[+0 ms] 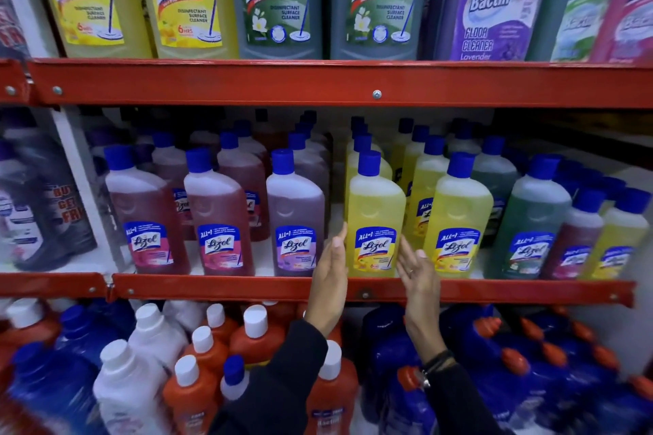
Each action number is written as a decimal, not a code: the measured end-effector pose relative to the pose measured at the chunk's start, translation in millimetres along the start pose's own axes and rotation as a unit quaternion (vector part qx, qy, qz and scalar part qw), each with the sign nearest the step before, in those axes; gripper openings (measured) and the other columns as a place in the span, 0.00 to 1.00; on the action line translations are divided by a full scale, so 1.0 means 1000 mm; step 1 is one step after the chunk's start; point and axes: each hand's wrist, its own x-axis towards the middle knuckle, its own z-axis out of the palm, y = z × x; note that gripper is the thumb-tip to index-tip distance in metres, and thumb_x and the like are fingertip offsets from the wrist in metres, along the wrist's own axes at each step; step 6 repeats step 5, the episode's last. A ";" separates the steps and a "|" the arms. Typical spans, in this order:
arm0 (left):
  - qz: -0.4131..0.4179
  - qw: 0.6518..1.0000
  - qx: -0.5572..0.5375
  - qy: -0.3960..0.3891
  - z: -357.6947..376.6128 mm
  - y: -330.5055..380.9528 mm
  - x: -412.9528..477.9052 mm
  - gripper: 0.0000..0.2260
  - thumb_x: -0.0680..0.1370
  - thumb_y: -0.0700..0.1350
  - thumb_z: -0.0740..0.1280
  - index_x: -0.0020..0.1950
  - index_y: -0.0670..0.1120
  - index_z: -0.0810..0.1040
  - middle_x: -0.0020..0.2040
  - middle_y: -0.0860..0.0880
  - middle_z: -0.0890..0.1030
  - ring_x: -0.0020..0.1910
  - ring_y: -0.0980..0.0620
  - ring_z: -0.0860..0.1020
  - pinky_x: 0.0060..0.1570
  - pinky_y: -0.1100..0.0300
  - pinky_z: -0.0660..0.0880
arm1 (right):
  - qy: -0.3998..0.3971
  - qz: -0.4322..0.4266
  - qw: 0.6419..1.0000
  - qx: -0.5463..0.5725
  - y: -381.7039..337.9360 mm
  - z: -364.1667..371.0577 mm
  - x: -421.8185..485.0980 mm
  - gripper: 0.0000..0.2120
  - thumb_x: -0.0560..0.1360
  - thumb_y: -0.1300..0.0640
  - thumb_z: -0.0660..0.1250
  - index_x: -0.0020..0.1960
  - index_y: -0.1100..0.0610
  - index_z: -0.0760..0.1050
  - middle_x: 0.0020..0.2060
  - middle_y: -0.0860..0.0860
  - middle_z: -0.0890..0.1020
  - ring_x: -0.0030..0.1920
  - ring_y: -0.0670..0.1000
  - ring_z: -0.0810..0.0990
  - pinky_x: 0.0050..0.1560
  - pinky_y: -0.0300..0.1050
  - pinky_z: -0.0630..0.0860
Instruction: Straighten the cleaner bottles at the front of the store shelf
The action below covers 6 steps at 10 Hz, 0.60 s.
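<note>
A yellow cleaner bottle [375, 219] with a blue cap stands upright at the front of the middle shelf [226, 288]. My left hand [330, 275] is open, its fingertips touching the bottle's left side. My right hand [417, 272] is open just right of the bottle, fingers spread, a small gap from it. To the left stand a purple bottle [296, 219] and two pink bottles [219, 215], [146, 215]. On the right are another yellow bottle [459, 219] and a green bottle [533, 226].
Red shelf rails run across above [318, 83] and below. Large cleaner bottles [282, 0] fill the top shelf. Orange, white and blue bottles [208, 353] crowd the bottom shelf under my arms. Small bottles [615, 240] stand at the far right.
</note>
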 end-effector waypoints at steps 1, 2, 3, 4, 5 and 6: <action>-0.001 1.000 -0.017 0.007 -0.001 -0.002 0.001 0.26 0.70 0.75 0.54 0.66 0.69 0.66 0.71 0.53 0.72 0.67 0.57 0.71 0.68 0.49 0.68 | -0.001 0.005 1.000 0.004 -0.002 0.000 0.000 0.32 0.71 0.39 0.53 0.68 0.57 0.70 0.61 0.46 0.76 0.55 0.33 0.77 0.52 0.26 0.74; -0.008 1.000 -0.019 0.013 -0.001 0.000 0.001 0.28 0.70 0.75 0.53 0.67 0.67 0.66 0.70 0.52 0.72 0.67 0.58 0.72 0.66 0.52 0.69 | -0.002 0.005 1.000 0.000 -0.002 -0.001 0.000 0.31 0.72 0.41 0.53 0.67 0.58 0.70 0.62 0.48 0.76 0.55 0.34 0.77 0.54 0.28 0.74; -0.019 1.000 -0.012 0.019 0.001 0.001 0.001 0.31 0.71 0.74 0.53 0.71 0.62 0.65 0.70 0.52 0.72 0.67 0.58 0.72 0.66 0.53 0.69 | -0.004 0.002 1.000 -0.004 -0.001 -0.002 0.000 0.32 0.72 0.40 0.53 0.67 0.59 0.70 0.61 0.48 0.76 0.54 0.33 0.78 0.53 0.28 0.74; -0.024 0.999 -0.007 0.020 0.002 0.007 -0.003 0.31 0.74 0.71 0.52 0.73 0.59 0.65 0.71 0.52 0.72 0.68 0.57 0.71 0.69 0.48 0.67 | -0.003 0.012 1.000 -0.009 -0.006 0.000 0.000 0.29 0.75 0.42 0.51 0.67 0.59 0.70 0.61 0.48 0.77 0.53 0.32 0.78 0.53 0.27 0.74; -0.012 0.999 -0.040 0.025 0.002 0.015 -0.006 0.24 0.80 0.60 0.50 0.72 0.51 0.67 0.64 0.53 0.78 0.61 0.61 0.76 0.62 0.58 0.73 | 0.035 -0.004 0.999 -0.033 -0.005 -0.002 -0.012 0.22 0.81 0.47 0.50 0.65 0.58 0.73 0.60 0.50 0.79 0.55 0.37 0.79 0.54 0.32 0.76; -0.012 0.999 -0.040 0.025 0.002 0.015 -0.006 0.24 0.80 0.60 0.50 0.72 0.51 0.67 0.64 0.53 0.78 0.61 0.61 0.76 0.62 0.58 0.73 | 0.035 -0.004 0.999 -0.033 -0.005 -0.002 -0.012 0.22 0.81 0.47 0.50 0.65 0.58 0.73 0.60 0.50 0.79 0.55 0.37 0.79 0.54 0.32 0.76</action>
